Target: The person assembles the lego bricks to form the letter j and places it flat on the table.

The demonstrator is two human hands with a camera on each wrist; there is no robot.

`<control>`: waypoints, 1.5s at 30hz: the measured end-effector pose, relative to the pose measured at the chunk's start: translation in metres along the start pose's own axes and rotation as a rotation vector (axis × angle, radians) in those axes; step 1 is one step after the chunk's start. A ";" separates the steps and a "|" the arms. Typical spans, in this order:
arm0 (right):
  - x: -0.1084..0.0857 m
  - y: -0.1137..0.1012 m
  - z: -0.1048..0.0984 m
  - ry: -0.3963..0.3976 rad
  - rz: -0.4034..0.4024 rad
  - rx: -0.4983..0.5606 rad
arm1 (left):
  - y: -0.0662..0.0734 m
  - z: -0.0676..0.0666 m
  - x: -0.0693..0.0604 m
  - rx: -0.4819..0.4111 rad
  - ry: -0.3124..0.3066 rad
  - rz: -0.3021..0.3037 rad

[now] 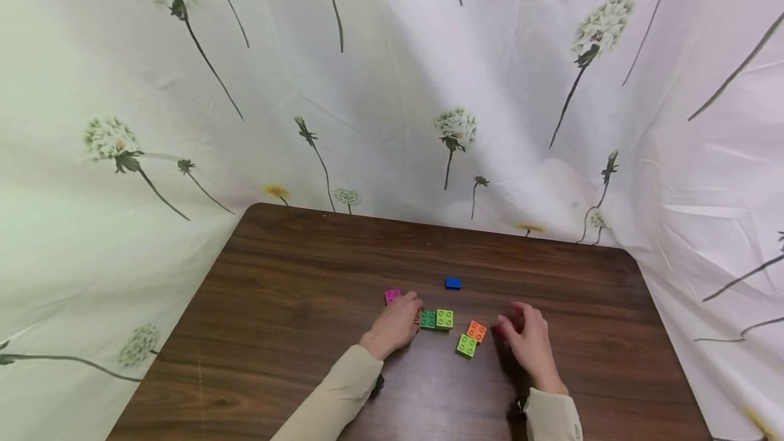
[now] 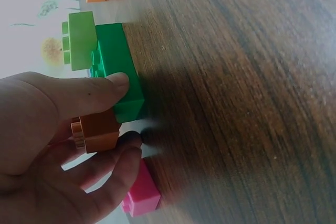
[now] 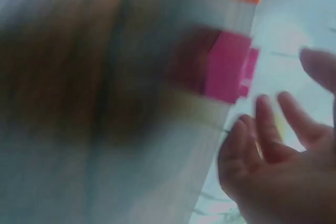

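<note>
My left hand (image 1: 395, 325) grips a dark green brick (image 2: 115, 61), its thumb lying on the brick's side. A light green brick (image 2: 82, 40) sits on the dark green one's far end, raised above it. Against the near end, between thumb and fingers, is an orange-brown brick (image 2: 100, 132). Beside the curled lower fingers lies a pink brick (image 2: 140, 192). In the right wrist view my right hand (image 3: 286, 161) has loosely bent fingers and holds nothing. Close by it stands a magenta brick (image 3: 227, 66), apart from the fingers; in the head view the fingers mostly hide it.
Between the hands, an orange brick (image 1: 476, 331) and a lime green brick (image 1: 466, 346) touch at an angle. Farther back lies a blue brick (image 1: 453, 283). All are on a dark wooden table (image 1: 294, 271), with a flower-print white curtain (image 1: 392, 101) behind its far edge.
</note>
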State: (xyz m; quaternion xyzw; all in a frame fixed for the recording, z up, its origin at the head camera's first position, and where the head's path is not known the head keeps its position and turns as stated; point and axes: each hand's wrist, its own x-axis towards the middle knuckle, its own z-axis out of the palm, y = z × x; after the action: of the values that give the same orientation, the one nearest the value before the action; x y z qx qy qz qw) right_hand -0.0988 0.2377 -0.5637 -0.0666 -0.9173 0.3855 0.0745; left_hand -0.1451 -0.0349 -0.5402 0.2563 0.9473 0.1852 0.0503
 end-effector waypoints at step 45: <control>0.000 -0.012 0.010 -0.047 0.065 0.039 | -0.002 0.001 -0.002 -0.091 -0.038 -0.042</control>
State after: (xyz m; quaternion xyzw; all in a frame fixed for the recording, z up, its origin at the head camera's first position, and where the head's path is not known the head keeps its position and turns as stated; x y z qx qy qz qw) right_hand -0.1013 0.2217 -0.5621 -0.0860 -0.9085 0.4069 0.0415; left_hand -0.1442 -0.0369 -0.5421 0.2375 0.9419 0.2222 0.0839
